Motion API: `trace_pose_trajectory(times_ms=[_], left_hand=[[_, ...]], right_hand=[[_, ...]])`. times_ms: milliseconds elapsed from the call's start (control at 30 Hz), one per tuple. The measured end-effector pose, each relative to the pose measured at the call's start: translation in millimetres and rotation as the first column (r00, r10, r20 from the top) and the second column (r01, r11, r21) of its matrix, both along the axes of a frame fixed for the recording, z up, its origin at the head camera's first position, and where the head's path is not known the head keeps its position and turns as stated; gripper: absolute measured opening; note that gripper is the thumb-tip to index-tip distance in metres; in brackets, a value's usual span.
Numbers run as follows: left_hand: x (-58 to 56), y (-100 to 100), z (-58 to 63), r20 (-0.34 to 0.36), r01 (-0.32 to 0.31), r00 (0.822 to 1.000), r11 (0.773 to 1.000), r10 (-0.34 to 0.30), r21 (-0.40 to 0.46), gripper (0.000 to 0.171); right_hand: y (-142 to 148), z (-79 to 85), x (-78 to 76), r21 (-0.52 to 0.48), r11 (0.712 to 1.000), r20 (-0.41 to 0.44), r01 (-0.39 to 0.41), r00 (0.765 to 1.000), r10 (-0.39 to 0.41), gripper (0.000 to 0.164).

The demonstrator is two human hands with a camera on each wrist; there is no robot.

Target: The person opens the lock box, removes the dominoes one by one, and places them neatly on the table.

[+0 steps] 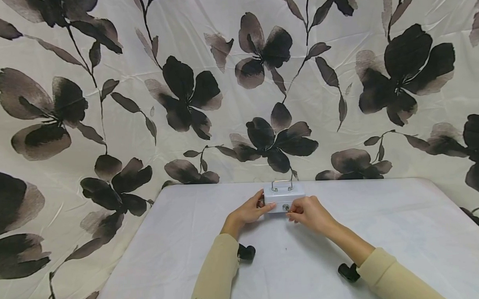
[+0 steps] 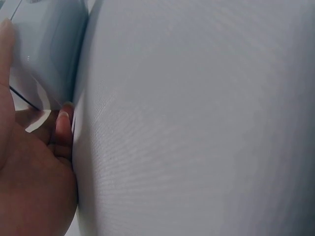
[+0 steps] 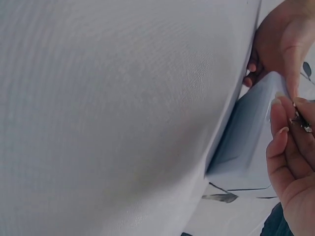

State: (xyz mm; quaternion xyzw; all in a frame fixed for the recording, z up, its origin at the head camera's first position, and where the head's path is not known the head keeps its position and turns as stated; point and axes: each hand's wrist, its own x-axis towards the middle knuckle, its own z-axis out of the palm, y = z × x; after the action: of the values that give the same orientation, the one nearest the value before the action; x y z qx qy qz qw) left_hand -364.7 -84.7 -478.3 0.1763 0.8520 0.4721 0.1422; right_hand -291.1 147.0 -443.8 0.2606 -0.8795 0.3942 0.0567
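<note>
A small white cash box [image 1: 274,196] with a raised wire handle [image 1: 282,182] stands at the far edge of the table, its round lock [image 1: 286,207] facing me. My left hand [image 1: 249,210] grips the box's left end, thumb across the front and fingers at the side. In the left wrist view, fingertips [image 2: 64,120] touch the box's lower edge. My right hand [image 1: 311,212] is at the lock, thumb and fingers pinching a small metal key [image 3: 304,124]. Fingers cover much of the key, and how far it sits in the lock cannot be told.
A white cloth covers the table [image 1: 187,239]. Behind it hangs a pale curtain [image 1: 326,133] with dark flowers. Black wrist cameras [image 1: 348,272] are strapped near both beige sleeves [image 1: 217,269].
</note>
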Motion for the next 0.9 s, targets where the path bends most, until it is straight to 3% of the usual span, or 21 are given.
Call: trace_pose_trajectory(times_ms=[900], left_hand=[[-1.4,-0.7,-0.3,0.022,-0.013,1.0,1.0,0.013,0.015,0.083]], right_hand=[[4.9,-0.5,1.3,0.034,0.995,-0.009,-0.098,0.995,0.098,0.008]])
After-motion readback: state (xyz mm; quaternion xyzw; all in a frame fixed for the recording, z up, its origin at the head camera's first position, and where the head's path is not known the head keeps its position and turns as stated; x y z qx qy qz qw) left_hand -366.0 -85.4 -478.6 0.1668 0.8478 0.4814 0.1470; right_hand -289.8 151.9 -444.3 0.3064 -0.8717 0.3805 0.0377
